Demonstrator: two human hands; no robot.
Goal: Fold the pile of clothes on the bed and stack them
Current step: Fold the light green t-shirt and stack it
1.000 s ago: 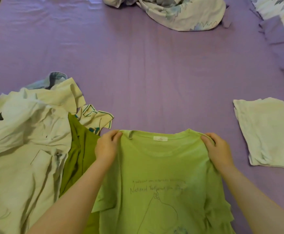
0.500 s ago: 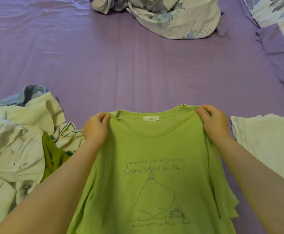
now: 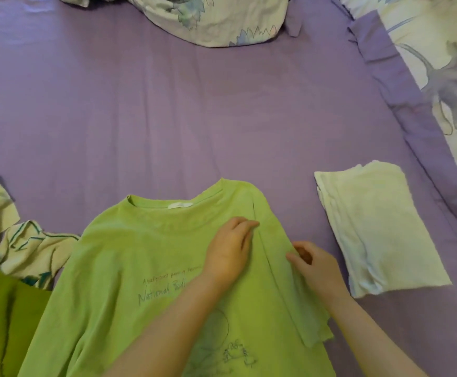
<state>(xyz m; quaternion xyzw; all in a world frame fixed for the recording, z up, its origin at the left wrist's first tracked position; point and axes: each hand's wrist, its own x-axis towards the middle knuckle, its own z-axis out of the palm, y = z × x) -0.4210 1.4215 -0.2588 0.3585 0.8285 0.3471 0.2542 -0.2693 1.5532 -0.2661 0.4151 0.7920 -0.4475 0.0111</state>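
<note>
Purple bed [image 3: 167,110] — green T-shirt [image 3: 118,268], folded white garment [image 3: 379,227], unfolded pile [image 3: 17,254], floral duvet [image 3: 216,20].

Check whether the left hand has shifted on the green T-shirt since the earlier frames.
Yes. The left hand has left the shirt's left shoulder and crossed rightward, now pressing flat on the green T-shirt to the right of the collar label, near the right hand.

Soft, even, slightly dim light with faint shadows and no glare; the picture is mildly soft overall, with wide-angle bending at the edges.
</note>
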